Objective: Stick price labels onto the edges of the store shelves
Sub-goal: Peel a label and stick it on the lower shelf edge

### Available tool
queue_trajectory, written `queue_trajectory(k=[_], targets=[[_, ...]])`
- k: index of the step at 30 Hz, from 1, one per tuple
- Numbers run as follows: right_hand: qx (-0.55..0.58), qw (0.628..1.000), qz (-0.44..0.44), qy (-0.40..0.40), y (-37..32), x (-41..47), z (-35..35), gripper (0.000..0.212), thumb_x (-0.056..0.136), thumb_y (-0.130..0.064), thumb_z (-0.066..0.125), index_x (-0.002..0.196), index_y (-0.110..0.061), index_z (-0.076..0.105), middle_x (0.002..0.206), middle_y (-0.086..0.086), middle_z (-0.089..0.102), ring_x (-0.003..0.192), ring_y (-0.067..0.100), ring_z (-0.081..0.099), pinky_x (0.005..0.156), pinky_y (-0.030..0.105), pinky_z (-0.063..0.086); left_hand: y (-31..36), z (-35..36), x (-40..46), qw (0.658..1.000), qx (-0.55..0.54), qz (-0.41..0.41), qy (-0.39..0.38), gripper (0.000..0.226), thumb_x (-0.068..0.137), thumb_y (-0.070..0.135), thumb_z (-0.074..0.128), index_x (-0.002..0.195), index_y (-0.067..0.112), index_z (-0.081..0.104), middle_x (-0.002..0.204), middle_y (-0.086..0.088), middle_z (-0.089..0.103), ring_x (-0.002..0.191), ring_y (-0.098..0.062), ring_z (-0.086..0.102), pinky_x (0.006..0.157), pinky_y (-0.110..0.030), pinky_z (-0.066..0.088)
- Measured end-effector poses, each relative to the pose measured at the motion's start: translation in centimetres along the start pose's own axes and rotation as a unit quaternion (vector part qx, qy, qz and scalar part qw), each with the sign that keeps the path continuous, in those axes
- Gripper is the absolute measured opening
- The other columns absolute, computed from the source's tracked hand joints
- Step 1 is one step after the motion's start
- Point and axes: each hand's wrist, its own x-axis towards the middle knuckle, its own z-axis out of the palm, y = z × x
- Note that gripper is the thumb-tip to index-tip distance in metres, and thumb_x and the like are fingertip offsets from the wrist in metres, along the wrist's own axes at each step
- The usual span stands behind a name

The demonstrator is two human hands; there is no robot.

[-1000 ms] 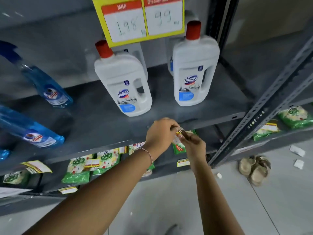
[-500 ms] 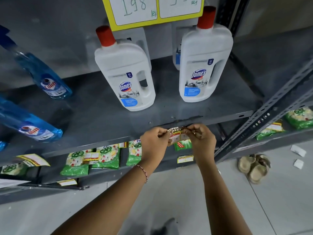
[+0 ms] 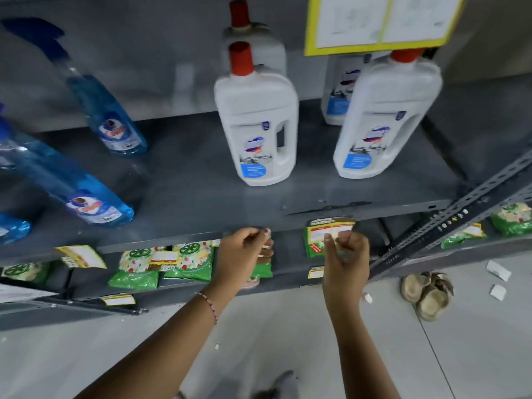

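Note:
A yellow-and-red price label sits at the front edge of the grey shelf, just below the white bottles. My right hand is curled with its fingertips on the label's lower part. My left hand is apart from the label, to its left, with fingertips pinched together by the shelf edge. Whether it holds a small scrap is too blurred to tell.
White red-capped cleaner bottles and blue bottles stand on the shelf. A yellow price sign hangs above. Green packets and more labels are below. A slotted post and sandals are at the right.
Both hands held the label together half a second ago. My left hand has now let go and pulled away to the left, while the right stays on the label. The view has shifted.

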Motion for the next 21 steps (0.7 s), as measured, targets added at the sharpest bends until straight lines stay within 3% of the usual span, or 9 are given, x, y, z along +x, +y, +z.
queue_trajectory(k=[2, 5, 10, 13, 15, 18, 21], targets=[[0.0, 0.997, 0.0, -0.072, -0.8, -3.4, 2.2, 0.014, 0.09, -0.02, 0.072, 0.096, -0.022, 0.06, 0.096, 0.001, 0.066, 0.087, 0.019, 0.064, 0.077, 0.03, 0.052, -0.3, -4.5, -0.3, 0.994, -0.1, -0.048, 0.024, 0.011, 0.093, 0.008, 0.064, 0.086, 0.005, 0.072, 0.078, -0.012, 0.077, 0.06, -0.023, 0.073, 0.06, -0.03, 0.064], [-0.001, 0.987, -0.014, -0.16, -2.9, -7.7, 6.5, 0.014, 0.089, -0.014, 0.072, 0.095, -0.025, 0.065, 0.091, -0.007, 0.07, 0.08, 0.0, 0.065, 0.07, 0.011, 0.05, -0.4, -11.0, -0.8, 0.978, -0.183, -0.085, 0.047, 0.009, 0.093, 0.005, 0.064, 0.088, 0.004, 0.072, 0.077, -0.01, 0.079, 0.062, -0.021, 0.075, 0.064, -0.03, 0.065], [-0.008, 0.962, -0.042, -0.269, -6.2, -14.9, 14.5, 0.018, 0.088, -0.004, 0.072, 0.096, -0.02, 0.071, 0.086, -0.012, 0.07, 0.076, -0.013, 0.065, 0.07, 0.003, 0.048, -0.5, -19.0, -0.9, 0.966, -0.223, -0.098, 0.088, 0.005, 0.088, 0.002, 0.069, 0.086, 0.002, 0.073, 0.085, -0.018, 0.077, 0.074, -0.029, 0.073, 0.073, -0.034, 0.064], [-0.03, 0.949, -0.079, -0.304, -7.1, -18.9, 18.6, 0.015, 0.087, -0.005, 0.072, 0.099, -0.015, 0.074, 0.085, -0.01, 0.071, 0.077, -0.014, 0.065, 0.069, 0.0, 0.046, -1.6, -24.0, -0.6, 0.956, -0.245, -0.107, 0.121, 0.005, 0.087, 0.003, 0.071, 0.086, 0.002, 0.075, 0.082, -0.014, 0.078, 0.068, -0.025, 0.074, 0.06, -0.028, 0.064], [-0.053, 0.941, -0.093, -0.32, -7.5, -21.3, 21.2, 0.014, 0.088, -0.008, 0.073, 0.1, -0.014, 0.075, 0.089, -0.006, 0.073, 0.084, -0.001, 0.069, 0.073, 0.004, 0.049, -2.8, -27.2, -0.2, 0.945, -0.271, -0.125, 0.135, 0.007, 0.088, 0.005, 0.07, 0.09, 0.0, 0.074, 0.081, -0.013, 0.078, 0.063, -0.023, 0.073, 0.054, -0.025, 0.061], [-0.083, 0.928, -0.108, -0.346, -8.3, -24.2, 24.8, 0.017, 0.087, -0.008, 0.072, 0.103, -0.015, 0.073, 0.1, 0.001, 0.075, 0.094, 0.019, 0.071, 0.088, 0.034, 0.058, -4.8, -31.7, 0.9, 0.923, -0.303, -0.177, 0.162, 0.012, 0.094, 0.008, 0.064, 0.083, 0.004, 0.068, 0.082, -0.01, 0.075, 0.059, -0.02, 0.07, 0.055, -0.03, 0.061], [-0.166, 0.899, -0.232, -0.332, -9.0, -25.9, 28.0, 0.026, 0.085, -0.01, 0.072, 0.11, -0.015, 0.07, 0.114, 0.008, 0.068, 0.106, 0.028, 0.062, 0.094, 0.046, 0.053, -5.8, -34.2, 2.4, 0.918, -0.297, -0.192, 0.178, 0.004, 0.094, 0.003, 0.062, 0.093, 0.001, 0.059, 0.101, -0.019, 0.066, 0.051, -0.018, 0.068, 0.048, -0.029, 0.06]])
